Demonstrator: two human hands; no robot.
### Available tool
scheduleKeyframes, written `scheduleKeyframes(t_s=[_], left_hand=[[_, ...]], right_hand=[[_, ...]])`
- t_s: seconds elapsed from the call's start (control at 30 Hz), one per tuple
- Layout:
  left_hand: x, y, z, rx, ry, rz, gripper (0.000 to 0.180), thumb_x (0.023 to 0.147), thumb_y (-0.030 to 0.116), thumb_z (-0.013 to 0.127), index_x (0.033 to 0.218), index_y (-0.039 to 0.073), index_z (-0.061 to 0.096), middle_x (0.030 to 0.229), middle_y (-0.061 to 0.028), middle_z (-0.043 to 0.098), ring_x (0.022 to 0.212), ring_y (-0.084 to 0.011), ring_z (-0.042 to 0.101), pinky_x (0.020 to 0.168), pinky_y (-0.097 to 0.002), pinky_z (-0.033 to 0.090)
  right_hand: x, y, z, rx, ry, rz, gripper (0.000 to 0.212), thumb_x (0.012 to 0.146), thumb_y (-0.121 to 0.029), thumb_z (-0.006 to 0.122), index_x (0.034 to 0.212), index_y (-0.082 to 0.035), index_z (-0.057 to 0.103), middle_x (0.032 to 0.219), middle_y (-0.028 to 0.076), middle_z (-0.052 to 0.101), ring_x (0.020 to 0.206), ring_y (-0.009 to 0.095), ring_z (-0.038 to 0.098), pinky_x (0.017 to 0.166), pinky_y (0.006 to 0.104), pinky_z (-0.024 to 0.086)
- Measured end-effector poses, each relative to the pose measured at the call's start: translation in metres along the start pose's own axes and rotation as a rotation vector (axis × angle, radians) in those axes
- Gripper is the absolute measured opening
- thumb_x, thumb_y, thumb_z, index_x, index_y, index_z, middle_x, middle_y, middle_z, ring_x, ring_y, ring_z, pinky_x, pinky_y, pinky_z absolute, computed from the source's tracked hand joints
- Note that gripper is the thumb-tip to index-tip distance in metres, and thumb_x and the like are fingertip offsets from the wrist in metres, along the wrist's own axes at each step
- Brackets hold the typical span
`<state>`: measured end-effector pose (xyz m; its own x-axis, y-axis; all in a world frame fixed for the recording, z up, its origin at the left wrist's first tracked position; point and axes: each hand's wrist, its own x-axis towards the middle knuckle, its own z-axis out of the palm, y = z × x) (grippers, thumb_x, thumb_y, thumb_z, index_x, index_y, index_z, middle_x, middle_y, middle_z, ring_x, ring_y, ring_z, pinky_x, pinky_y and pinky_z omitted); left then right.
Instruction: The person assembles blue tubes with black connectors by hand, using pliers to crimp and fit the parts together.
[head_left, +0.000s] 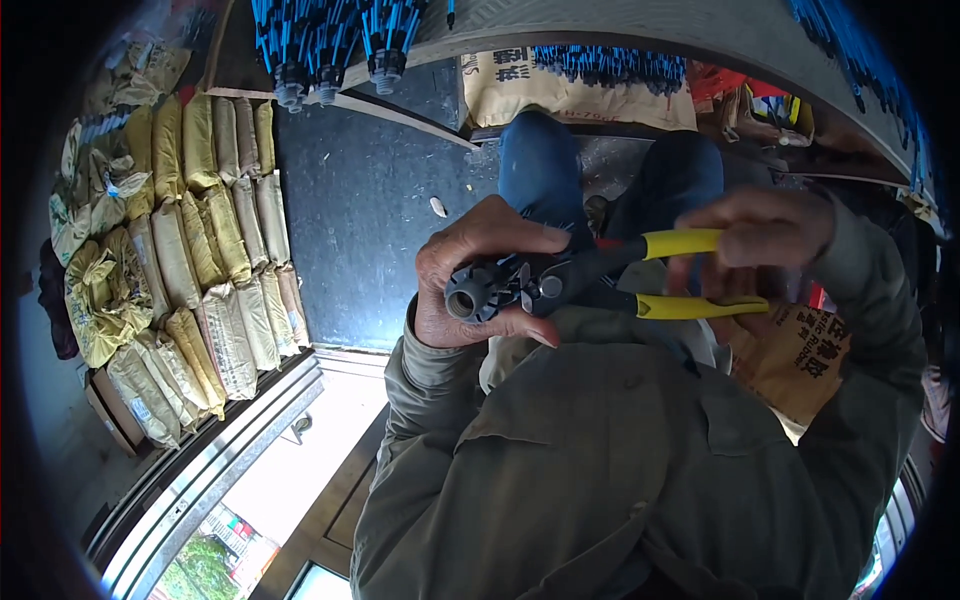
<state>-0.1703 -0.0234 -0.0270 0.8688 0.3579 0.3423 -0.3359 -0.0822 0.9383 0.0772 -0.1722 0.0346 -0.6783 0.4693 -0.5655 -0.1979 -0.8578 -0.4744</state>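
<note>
My left hand [470,250] is closed round a dark grey plastic part [466,300] with a round hollow end and ribbed prongs. Thumb and fingers lie on either side of it. Against this part are the dark jaws of yellow-handled pliers [685,243]. My right hand [770,235], a little blurred, grips the pliers, with the thumb side on the upper handle and fingers by the lower one. The two handles stand apart. Exactly what lies between the jaws is hidden by the part and my left hand.
Stacked, filled sacks [205,240] stand at the left. Across the top runs a work ledge [600,25] with bundles of blue-and-black stems [385,45]. Beyond my knees lies a large paper sack [500,85]; another brown sack [790,360] is at my right.
</note>
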Motion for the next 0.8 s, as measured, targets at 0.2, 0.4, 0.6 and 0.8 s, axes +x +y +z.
scheduleKeyframes(t_s=[0.2, 0.4, 0.6, 0.8], left_hand=[[-0.002, -0.007, -0.001, 0.020, 0.092, 0.002, 0.062, 0.043, 0.034, 0.087, 0.091, 0.003, 0.065, 0.087, -0.0069, 0.065, 0.074, -0.0163, 0.055, 0.068, -0.0302, 0.043], [0.006, -0.003, 0.001, 0.021, 0.023, -0.030, 0.061, 0.043, 0.033, 0.087, 0.091, 0.003, 0.065, 0.087, -0.0066, 0.066, 0.074, -0.0162, 0.055, 0.067, -0.0304, 0.043], [0.007, -0.011, -0.004, -0.030, -0.047, 0.044, 0.062, 0.043, 0.032, 0.087, 0.093, 0.003, 0.064, 0.089, -0.0070, 0.065, 0.076, -0.0171, 0.055, 0.069, -0.0310, 0.043], [0.004, -0.009, 0.004, 0.040, 0.060, 0.037, 0.063, 0.044, 0.032, 0.087, 0.094, 0.002, 0.064, 0.090, -0.0081, 0.065, 0.076, -0.0178, 0.056, 0.070, -0.0311, 0.043]], right_hand=[[0.013, 0.019, 0.031, -1.093, 0.451, -0.527, 0.061, 0.082, -0.023, 0.066, 0.128, 0.004, 0.036, 0.091, 0.016, 0.062, 0.073, 0.027, 0.066, 0.063, 0.0306, 0.054], [-0.003, 0.038, 0.025, -1.351, 0.571, -0.600, 0.067, 0.078, -0.020, 0.069, 0.131, 0.001, 0.035, 0.095, 0.013, 0.059, 0.069, 0.019, 0.064, 0.063, 0.0286, 0.053], [-0.013, 0.015, 0.028, -1.140, 0.481, -0.565, 0.066, 0.071, -0.017, 0.072, 0.129, -0.006, 0.042, 0.096, 0.014, 0.055, 0.062, 0.021, 0.059, 0.060, 0.0285, 0.051], [0.013, 0.024, 0.043, -1.787, 1.003, -0.827, 0.063, 0.064, -0.017, 0.076, 0.122, -0.014, 0.050, 0.097, 0.014, 0.054, 0.068, 0.022, 0.058, 0.057, 0.0306, 0.049]])
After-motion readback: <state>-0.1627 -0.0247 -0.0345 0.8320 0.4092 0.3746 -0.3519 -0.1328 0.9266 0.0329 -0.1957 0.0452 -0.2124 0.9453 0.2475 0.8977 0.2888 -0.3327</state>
